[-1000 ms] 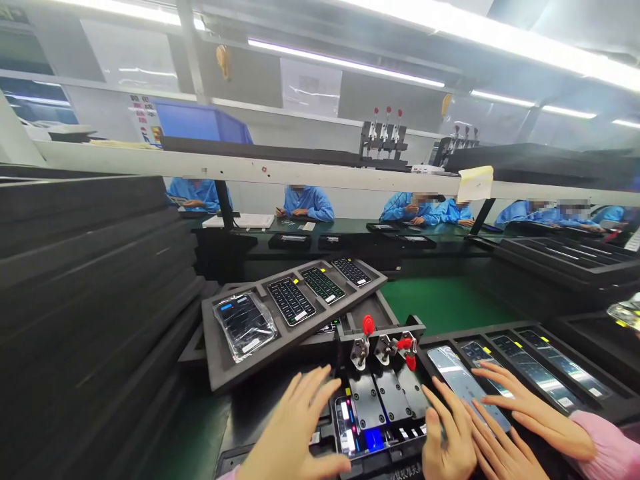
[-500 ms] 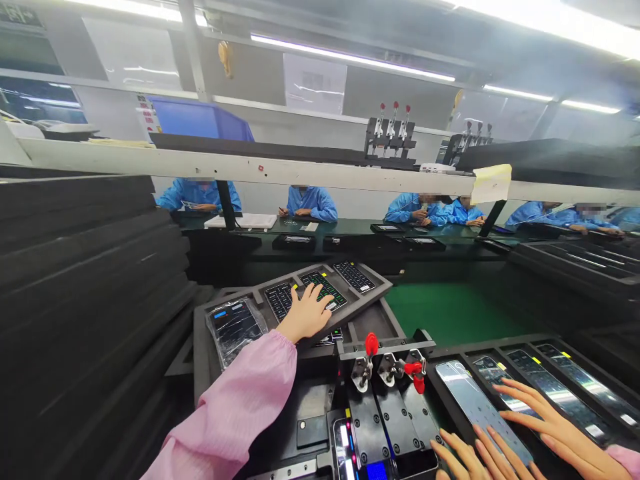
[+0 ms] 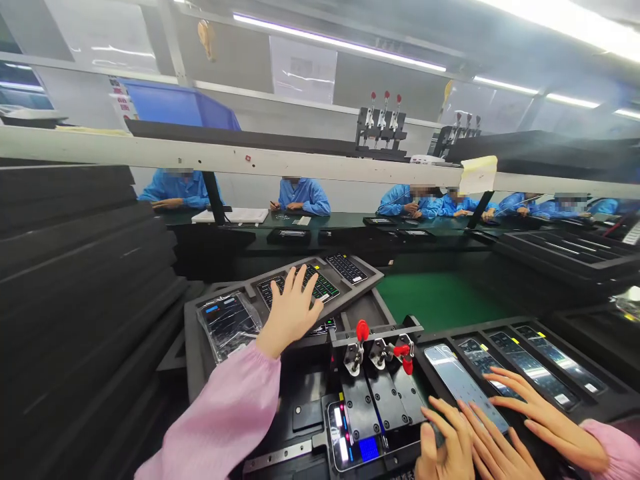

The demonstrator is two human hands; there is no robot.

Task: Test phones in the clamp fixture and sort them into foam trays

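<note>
My left hand point(image 3: 293, 307), in a pink sleeve, reaches over a grey foam tray point(image 3: 240, 291) with its fingers spread over a phone point(image 3: 325, 288) showing a grid of icons. Whether the fingertips touch that screen is unclear. In the same tray lie a plastic-wrapped phone point(image 3: 227, 327) and another phone point(image 3: 347, 268). My right hand point(image 3: 450, 433) is at the bottom, its fingers bent and apart, beside a black clamp fixture point(image 3: 387, 400) with red-tipped levers. A lit phone point(image 3: 340, 437) sits under the fixture's plates.
A co-worker's two hands point(image 3: 550, 417) are over a lit phone point(image 3: 463, 377) in a right-hand tray point(image 3: 617, 387) with several phones. Tall black tray stacks point(image 3: 75, 300) rise at left. A white shelf beam point(image 3: 300, 162) crosses ahead; people in blue work behind it.
The view has shifted slightly, so the scene sits further left. My left hand has moved a little left over the tray. My right hand's fingers are more bent.
</note>
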